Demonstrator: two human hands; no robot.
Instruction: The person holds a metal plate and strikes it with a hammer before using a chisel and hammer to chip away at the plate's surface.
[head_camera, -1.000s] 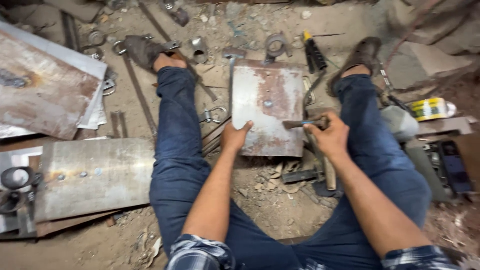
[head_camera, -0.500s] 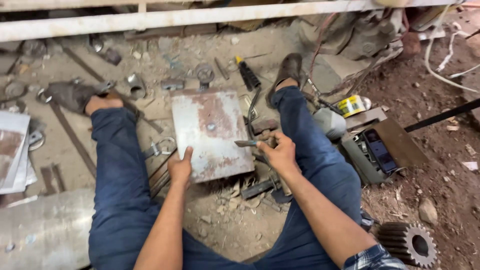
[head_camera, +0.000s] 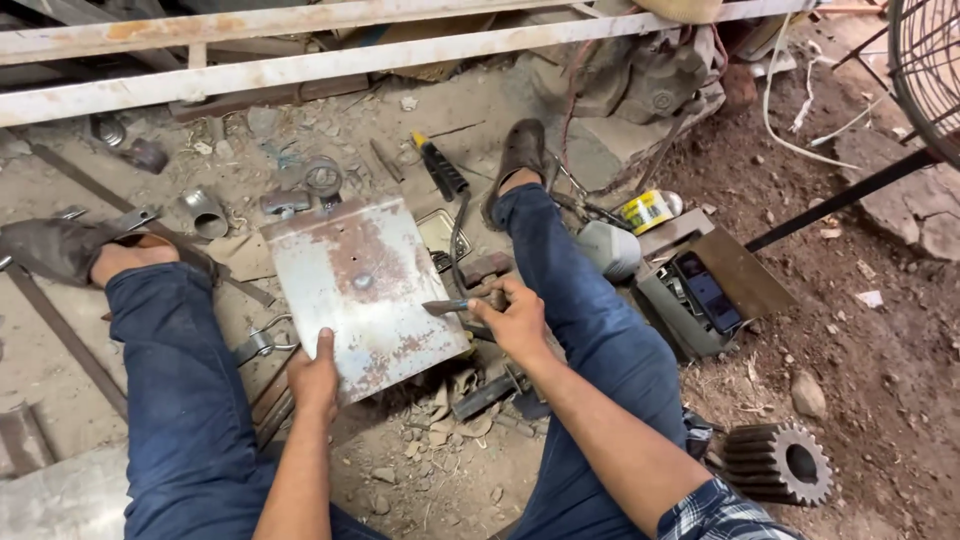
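I sit on the dirt floor with my legs spread, in blue jeans. A rusty square metal plate lies between my legs. My left hand grips its near edge, thumb on top. At the plate's right edge my right hand is closed around a short dark metal tool, whose tip points left onto the plate.
A gear wheel lies at the lower right. A grey box holding a phone, a yellow tape roll and a hammer sit by my right leg. Metal rings and pipe pieces litter the floor below a rusty white rail.
The camera view has swung to the right, so plate and legs sit further left in frame. Both hands keep their hold on the plate and the tool.
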